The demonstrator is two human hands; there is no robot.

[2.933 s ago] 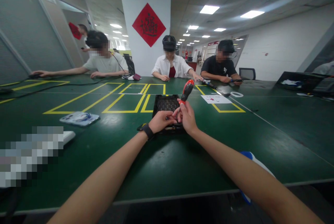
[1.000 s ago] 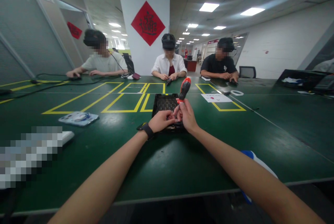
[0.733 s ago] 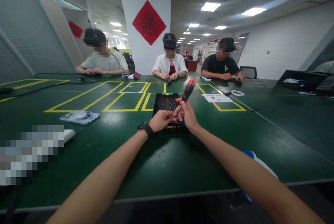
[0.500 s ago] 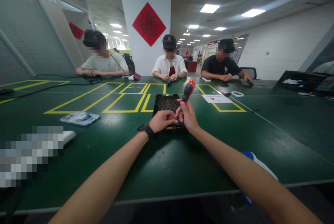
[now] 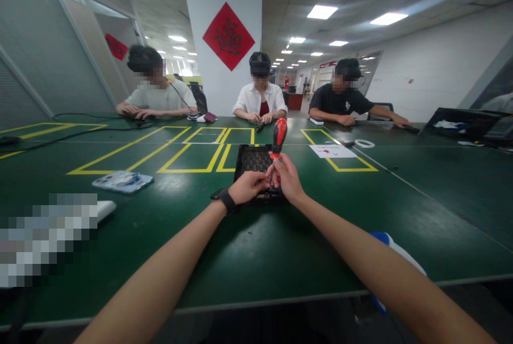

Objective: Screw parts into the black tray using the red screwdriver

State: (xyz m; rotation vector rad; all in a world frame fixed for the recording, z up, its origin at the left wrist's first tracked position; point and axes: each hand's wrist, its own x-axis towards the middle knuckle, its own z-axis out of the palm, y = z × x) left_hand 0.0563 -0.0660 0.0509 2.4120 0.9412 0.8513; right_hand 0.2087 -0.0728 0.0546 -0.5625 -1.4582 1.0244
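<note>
A screwdriver [image 5: 279,137] with a red and black handle stands almost upright, handle on top. My right hand [image 5: 290,179] is closed around its shaft, just below the handle. Close beside it, my left hand [image 5: 247,186] is pinched near the lower shaft; whatever lies between its fingertips is too small to make out. Both hands are over the near part of a black tray-like case [image 5: 240,158] with a patterned inside. The screwdriver's tip is hidden by my fingers.
A phone [image 5: 122,181] lies to the left, near a pixelated white object [image 5: 105,208]. A printed sheet [image 5: 331,151] and a tape roll [image 5: 364,143] are to the right. A blue and white object [image 5: 395,248] sits beneath my right forearm. Several people sit across the green table [image 5: 320,264].
The screwdriver has swung from leaning right to nearly upright, its handle shifting left. My right hand turned with it; my left hand barely moved. The person at right has stretched an arm outward.
</note>
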